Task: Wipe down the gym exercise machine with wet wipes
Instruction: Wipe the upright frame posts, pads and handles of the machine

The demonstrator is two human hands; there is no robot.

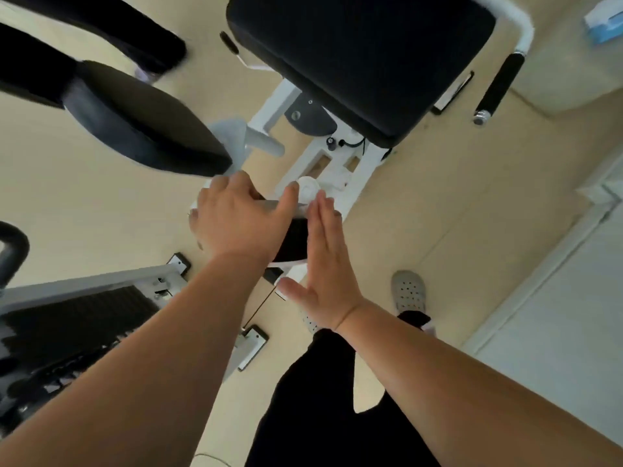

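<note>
The white-framed exercise machine (337, 163) stands on a beige floor below me. Between my hands is a black roller pad (295, 241) with a round white end cap (308, 190). My left hand (236, 220) reaches over the pad's top, fingers curled around its far side and thumb stretched toward the cap. My right hand (323, 261) lies flat against the pad's right side with straight fingers. A strip of white (290, 263) shows under the pad by my right palm; whether it is a wipe I cannot tell.
A large black seat pad (364, 62) lies ahead and a second black pad (141, 119) at left. The weight stack (67, 332) sits lower left. A black grip handle (499, 85) and a blue-white pack (606, 25) are at upper right. Another person's legs (101, 28) stand upper left.
</note>
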